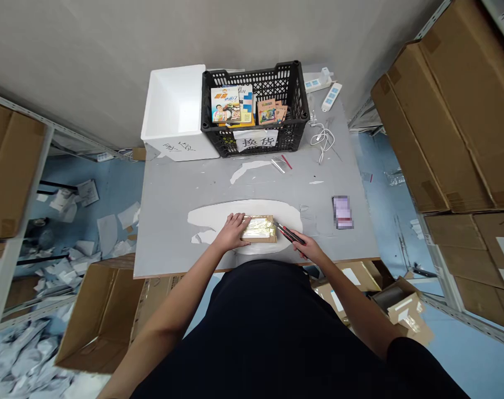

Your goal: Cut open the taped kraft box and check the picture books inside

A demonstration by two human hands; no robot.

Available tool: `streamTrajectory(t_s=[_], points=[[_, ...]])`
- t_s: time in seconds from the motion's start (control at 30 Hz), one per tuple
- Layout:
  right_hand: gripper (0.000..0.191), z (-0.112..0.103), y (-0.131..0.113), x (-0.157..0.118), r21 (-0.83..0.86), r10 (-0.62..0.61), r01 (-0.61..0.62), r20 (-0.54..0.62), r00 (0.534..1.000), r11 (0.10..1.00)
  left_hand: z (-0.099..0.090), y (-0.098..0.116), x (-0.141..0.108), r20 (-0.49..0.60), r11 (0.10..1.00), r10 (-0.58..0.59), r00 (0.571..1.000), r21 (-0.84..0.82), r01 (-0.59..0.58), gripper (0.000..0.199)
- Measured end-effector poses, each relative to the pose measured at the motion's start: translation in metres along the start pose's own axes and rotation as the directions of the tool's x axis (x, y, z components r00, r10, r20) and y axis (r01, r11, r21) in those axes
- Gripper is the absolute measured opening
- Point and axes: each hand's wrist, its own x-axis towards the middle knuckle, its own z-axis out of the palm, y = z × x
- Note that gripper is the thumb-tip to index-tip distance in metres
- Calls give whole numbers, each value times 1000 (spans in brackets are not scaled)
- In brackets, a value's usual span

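A small cardboard parcel (259, 229) with clear tape and a white label lies near the table's front edge. My left hand (232, 230) grips its left end, fingers over the top and thumb at the near side. In my right hand (309, 248) is a black and red utility knife (290, 233), held by the handle. The knife's tip points left and reaches the parcel's right end; whether the blade cuts in is too small to tell. Under the parcel is a worn white patch (210, 214) of the grey tabletop.
At the back of the table (168, 221) stand a white foam box (174, 145) and a black crate (255, 123) with books. Power strips (331, 97), a white cable (324, 137) and a phone (342, 212) lie to the right. An open carton (97, 316) stands at the lower left.
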Motion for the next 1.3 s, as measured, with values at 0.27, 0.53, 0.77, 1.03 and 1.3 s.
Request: streamTrajectory(t_s=[0.27,0.53,0.77,1.03,1.3], points=[[61,0,-1,10,-121,4,-7,-23,1000,993,2,-1,1,1,1000,0,1000,-7,0,98],[64,-2,-12,1,-176,53,-45,41,998,983,5,0,1,-12,999,-37,999,16,38,97],[65,-9,-17,-9,-186,71,-52,96,993,981,7,-3,2,-19,999,-32,999,14,32,97],[65,-9,-3,-9,-145,29,-22,48,998,989,6,-4,3,-30,1000,-21,999,-17,20,96],[69,33,32,-17,-8,2,-3,-71,997,1000,7,-4,2,-47,999,-12,999,-33,11,96]])
